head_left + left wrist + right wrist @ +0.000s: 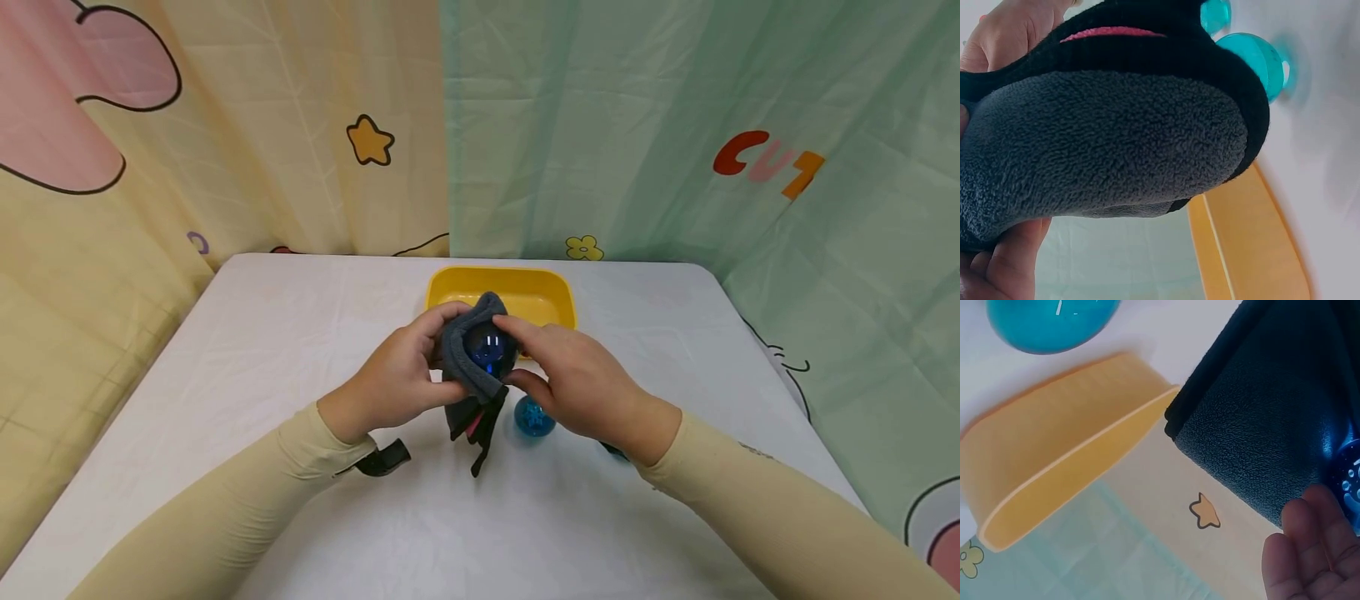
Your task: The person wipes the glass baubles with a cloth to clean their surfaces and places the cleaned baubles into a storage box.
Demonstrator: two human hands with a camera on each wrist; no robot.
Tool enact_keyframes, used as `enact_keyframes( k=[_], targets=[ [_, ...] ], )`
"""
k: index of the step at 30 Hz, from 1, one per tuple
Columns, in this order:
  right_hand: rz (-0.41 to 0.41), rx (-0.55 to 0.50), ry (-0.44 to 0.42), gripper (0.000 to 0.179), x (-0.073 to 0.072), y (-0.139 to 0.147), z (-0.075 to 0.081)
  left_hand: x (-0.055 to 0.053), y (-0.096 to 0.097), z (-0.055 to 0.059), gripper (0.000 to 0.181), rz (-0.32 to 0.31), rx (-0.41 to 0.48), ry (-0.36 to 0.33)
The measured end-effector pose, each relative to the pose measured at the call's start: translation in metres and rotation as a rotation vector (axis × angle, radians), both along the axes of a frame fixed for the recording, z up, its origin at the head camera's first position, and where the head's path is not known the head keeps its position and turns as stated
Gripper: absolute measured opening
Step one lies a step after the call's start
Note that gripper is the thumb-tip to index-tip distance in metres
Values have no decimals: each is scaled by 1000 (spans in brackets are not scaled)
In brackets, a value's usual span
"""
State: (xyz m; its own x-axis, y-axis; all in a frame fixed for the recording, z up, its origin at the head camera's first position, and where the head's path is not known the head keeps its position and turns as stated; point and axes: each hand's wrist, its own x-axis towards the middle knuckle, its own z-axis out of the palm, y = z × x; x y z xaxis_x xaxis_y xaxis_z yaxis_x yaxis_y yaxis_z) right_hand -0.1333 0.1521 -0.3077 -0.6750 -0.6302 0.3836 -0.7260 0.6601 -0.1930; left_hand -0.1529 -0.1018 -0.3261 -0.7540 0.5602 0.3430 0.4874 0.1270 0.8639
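A dark grey fleecy cloth [457,367] with black edging and a bit of pink is bunched in the air over the table. My left hand [401,371] grips it from the left, thumb in front and fingers behind. Nestled in the cloth is a shiny dark blue ball [489,348], partly covered by it. My right hand [581,379] holds the ball from the right between thumb and fingers, fingertips at the cloth's edge. In the right wrist view, the ball [1350,478] shows beside the fingers, with droplet-like spots on it.
On the white table [315,517] a clear teal ball [534,417] rests below the right hand. Behind the hands stands a yellow tray [551,296], partly hidden by them. Patterned curtains [570,125] hang around the table's back and sides.
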Motion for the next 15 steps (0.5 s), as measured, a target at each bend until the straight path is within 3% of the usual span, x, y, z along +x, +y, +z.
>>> enact_keyframes(
  k=[4, 11, 15],
  targets=[
    [-33, -19, -101, 73, 0, -2, -1, 0, 0, -1, 75, -4, 1, -2],
    [-51, -174, -438, 53, -2, -6, -2, 0, 0, -2, 74, 8, -21, 7],
    [-9, -224, -466, 57, -2, -6, -3, 1, 0, -3, 76, 15, -17, 13]
  ],
)
